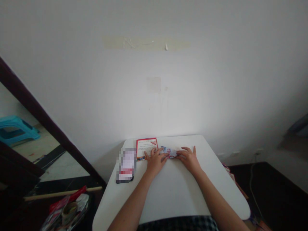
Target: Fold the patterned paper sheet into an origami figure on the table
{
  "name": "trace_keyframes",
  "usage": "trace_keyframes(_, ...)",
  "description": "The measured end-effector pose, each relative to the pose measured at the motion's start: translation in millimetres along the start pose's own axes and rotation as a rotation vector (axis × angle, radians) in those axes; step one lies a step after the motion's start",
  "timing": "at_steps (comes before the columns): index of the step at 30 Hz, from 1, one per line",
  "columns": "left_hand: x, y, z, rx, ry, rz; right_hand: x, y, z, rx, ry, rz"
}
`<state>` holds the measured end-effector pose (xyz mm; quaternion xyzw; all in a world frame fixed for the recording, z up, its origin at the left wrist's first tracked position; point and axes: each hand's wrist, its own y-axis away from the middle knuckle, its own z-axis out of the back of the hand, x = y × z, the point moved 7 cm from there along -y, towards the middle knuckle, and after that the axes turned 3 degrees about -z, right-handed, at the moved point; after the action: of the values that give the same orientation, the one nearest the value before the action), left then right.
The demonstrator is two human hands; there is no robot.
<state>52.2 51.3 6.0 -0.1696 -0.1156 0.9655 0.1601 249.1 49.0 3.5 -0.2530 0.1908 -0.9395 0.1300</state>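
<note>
On the white table (178,189) lies a small folded piece of printed paper (170,152), blue-grey with red stripes. My left hand (155,160) presses its left end with the fingertips, its other fingers spread over the edge of a red-bordered printed card (146,147). At the paper's right end, my right hand (189,158) pinches it between thumb and fingers, with the little finger raised. The paper's two ends are partly hidden under my fingers.
A phone (126,165), blurred by pixels, lies at the table's left. The wall (154,109) rises behind the table. Left of the table are a bag of odds and ends (69,211), a wooden stick (62,193) and a blue stool (18,128).
</note>
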Motion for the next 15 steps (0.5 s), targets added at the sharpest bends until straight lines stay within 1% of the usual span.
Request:
trace_keyframes(4, 1.0, 0.1, 0.1, 0.002, 0.012, 0.005, -1.1, 0.2, 3.2, 0.016, -0.029, -0.007)
trace_keyframes(15, -7.6, 3.8, 6.6, -0.015, 0.040, -0.058, 3.0, 0.1, 9.5, -0.047, -0.042, -0.059)
